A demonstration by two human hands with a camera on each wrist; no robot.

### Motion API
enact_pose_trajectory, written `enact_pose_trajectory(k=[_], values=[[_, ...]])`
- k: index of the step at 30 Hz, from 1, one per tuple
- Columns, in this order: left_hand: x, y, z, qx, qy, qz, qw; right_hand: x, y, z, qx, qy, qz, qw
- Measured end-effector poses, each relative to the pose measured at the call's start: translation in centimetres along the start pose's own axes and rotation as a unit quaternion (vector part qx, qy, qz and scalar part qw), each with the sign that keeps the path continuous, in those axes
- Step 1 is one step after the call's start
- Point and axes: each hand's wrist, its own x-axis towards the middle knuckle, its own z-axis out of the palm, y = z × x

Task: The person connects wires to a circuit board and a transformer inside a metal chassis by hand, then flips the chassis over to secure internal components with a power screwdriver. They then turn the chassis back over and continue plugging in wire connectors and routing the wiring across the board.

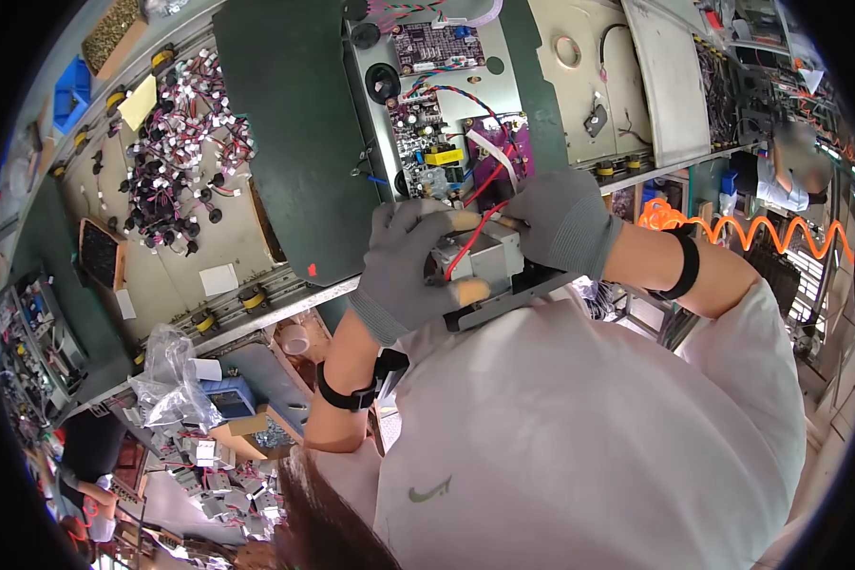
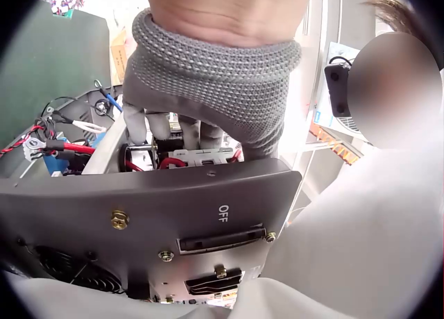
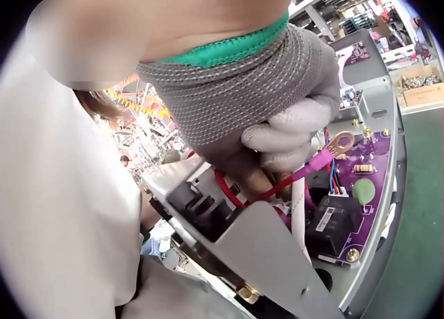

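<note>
In the head view, my gloved left hand (image 1: pixel 404 271) grips a grey box-shaped part (image 1: pixel 496 255) behind the end panel, thumb and forefinger spread around it. The left wrist view shows that hand's fingers reaching down behind the dark panel (image 2: pixel 149 201) marked OFF. My gloved right hand (image 1: pixel 565 223) is at the part's other side. Its fingers curl over a red cable (image 3: pixel 277 188) with a pink sleeve and a ring terminal (image 3: pixel 340 144), pinching the cable; the fingertips are partly hidden. Beyond both hands, the open metal chassis (image 1: pixel 494 90) holds a purple circuit board (image 3: pixel 361 166).
A green mat (image 1: pixel 294 133) lies under the chassis. Left of it is a heap of small wired connectors (image 1: pixel 185 142) on the bench. An orange coiled hose (image 1: pixel 750 228) hangs at right. Below the bench edge are a plastic bag (image 1: pixel 173 375) and a cardboard box (image 1: pixel 242 432).
</note>
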Motion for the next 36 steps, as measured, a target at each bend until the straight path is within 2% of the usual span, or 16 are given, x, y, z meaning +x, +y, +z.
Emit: enact_pose_trajectory(k=[1,3,7,9,10,12,16,21,24,25,29,31,32,34,35,36], values=[[0.0,0.0,0.0,-0.003,-0.006,-0.006,1.000,0.2,-0.1,-0.4,-0.002,-0.003,0.000,1.000],[0.0,-0.1,0.0,-0.007,-0.007,-0.009,1.000,1.0,-0.2,-1.4,-0.016,-0.110,0.021,0.994],[0.1,-0.2,0.0,-0.004,-0.005,-0.005,1.000,1.2,-0.2,-1.6,0.007,-0.134,0.036,0.990],[0.1,-0.2,0.1,-0.011,-0.009,-0.007,1.000,0.6,0.0,-0.8,0.039,-0.076,0.041,0.995],[0.1,-0.2,0.1,-0.016,-0.011,-0.010,1.000,0.4,0.2,-0.3,0.039,-0.078,0.043,0.995],[0.2,-0.1,0.1,-0.023,-0.014,-0.010,1.000,0.2,0.5,0.6,0.132,-0.029,0.057,0.989],[0.2,-0.3,0.4,-0.034,-0.004,-0.016,0.999,-0.1,0.4,1.0,0.140,-0.013,0.072,0.987],[0.5,-0.1,0.5,-0.045,0.013,0.001,0.999,-0.2,0.6,1.7,0.161,0.037,0.050,0.985],[0.7,-0.3,1.1,-0.081,0.014,0.004,0.997,-0.1,0.6,2.5,0.178,0.049,0.061,0.981],[0.7,-0.5,1.2,-0.104,0.010,0.003,0.995,-0.1,0.3,1.6,0.173,0.008,0.078,0.982],[0.7,-0.6,1.5,-0.088,0.021,0.030,0.995,0.4,1.0,1.5,0.166,-0.013,0.078,0.983],[0.7,-0.5,1.5,-0.065,0.037,0.036,0.997,0.4,1.7,0.9,0.234,-0.040,0.010,0.971],[0.7,-0.6,1.5,-0.065,0.036,0.038,0.997,0.3,1.7,1.1,0.236,-0.039,0.012,0.971],[0.7,-0.8,1.6,-0.064,0.030,0.044,0.996,-0.1,1.6,1.5,0.147,0.033,-0.042,0.988],[0.7,-0.8,1.6,-0.064,0.029,0.044,0.997,0.0,1.3,1.1,0.148,0.033,-0.041,0.988],[0.8,-0.9,1.6,-0.066,0.027,0.045,0.996,0.4,0.9,0.2,0.099,-0.003,-0.024,0.995]])
